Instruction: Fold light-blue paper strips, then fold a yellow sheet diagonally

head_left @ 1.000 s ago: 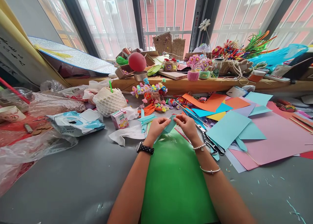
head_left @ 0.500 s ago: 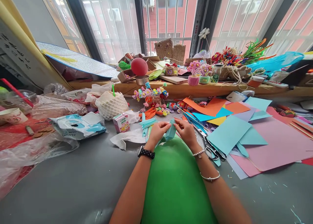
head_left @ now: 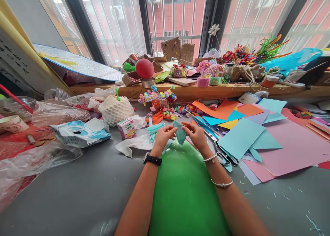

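Barred windows (head_left: 175, 19) stand behind a wooden ledge (head_left: 232, 88), and below it your gray table (head_left: 77, 184) spreads out, crowded on both sides. On the ledge, a red ball (head_left: 144, 68) sits over a small tin (head_left: 148, 82), left of the pink pot (head_left: 203, 81) of flowers.

You hold a folded teal paper (head_left: 180, 133) near the middle, above the far end of the green mat (head_left: 188, 191). Your left hand (head_left: 162, 136) pinches its left edge, thumb and fingertips drawn close together; your right hand (head_left: 196, 134) has a similarly narrow pinch on its right edge. How the folds run under your fingertips is too small to tell. Both your forearms reach forward along the mat, a watch (head_left: 152, 159) on your left wrist, a beaded bracelet (head_left: 210, 158) and a bangle (head_left: 222, 184) on your right.

Just beside your left hand lie teal strips (head_left: 154, 128) and a crumpled tissue (head_left: 130, 146), with a small box (head_left: 127, 128) and a wipes pack (head_left: 81, 133) farther left. Near your right wrist you have scissors (head_left: 223, 157), then a teal sheet (head_left: 241, 138) overlapping a large pink sheet (head_left: 296, 150). Toward the ledge, an orange sheet (head_left: 219, 110) lies beyond your right hand.
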The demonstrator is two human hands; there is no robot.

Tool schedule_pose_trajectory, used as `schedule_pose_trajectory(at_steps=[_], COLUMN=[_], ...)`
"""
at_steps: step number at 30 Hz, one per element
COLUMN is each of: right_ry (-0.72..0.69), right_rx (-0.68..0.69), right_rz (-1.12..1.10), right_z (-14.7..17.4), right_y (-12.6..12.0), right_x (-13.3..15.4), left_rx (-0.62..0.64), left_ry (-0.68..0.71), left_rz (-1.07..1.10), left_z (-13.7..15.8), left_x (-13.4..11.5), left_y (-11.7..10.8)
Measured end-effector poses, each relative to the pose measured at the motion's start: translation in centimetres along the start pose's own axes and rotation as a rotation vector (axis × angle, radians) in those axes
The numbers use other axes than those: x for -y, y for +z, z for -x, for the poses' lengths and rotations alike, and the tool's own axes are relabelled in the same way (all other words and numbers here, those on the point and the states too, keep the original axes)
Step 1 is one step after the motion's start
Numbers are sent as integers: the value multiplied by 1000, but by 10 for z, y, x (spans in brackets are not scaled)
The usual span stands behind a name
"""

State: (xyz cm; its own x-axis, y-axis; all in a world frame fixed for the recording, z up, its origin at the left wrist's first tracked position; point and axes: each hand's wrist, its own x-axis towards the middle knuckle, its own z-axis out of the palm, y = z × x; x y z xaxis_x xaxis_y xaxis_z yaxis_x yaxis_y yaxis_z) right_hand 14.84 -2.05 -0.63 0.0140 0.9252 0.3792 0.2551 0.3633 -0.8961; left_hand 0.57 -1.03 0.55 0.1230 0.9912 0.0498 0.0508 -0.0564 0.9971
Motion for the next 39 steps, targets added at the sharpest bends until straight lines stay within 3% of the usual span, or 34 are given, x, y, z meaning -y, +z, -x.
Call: schedule_pose_trajectory(at_steps=[6,10,15,27,35,39], right_ry=[134,161,119,174,143,123], right_rx=[99,105,247,143,142,120], right_rz=[-198,-177,-51,-188,-236,-198], right_z=[0,-1,-2,-5,-5,-6], right_y=[-3,-8,-16,-16,-15,-15], right_x=[4,5,6,4,-3,-6], left_rx=[-84,-2,91,111,93,149], left_ry=[-37,-41,-33,39,-14,-13], left_rz=[200,119,-4,49,117,120], left_z=[0,-1,-2,-4,-3,-1], left_x=[-2,-4,-6,-3,-4,-6], left_y=[-1,-8,-20,-18,-18,-17])
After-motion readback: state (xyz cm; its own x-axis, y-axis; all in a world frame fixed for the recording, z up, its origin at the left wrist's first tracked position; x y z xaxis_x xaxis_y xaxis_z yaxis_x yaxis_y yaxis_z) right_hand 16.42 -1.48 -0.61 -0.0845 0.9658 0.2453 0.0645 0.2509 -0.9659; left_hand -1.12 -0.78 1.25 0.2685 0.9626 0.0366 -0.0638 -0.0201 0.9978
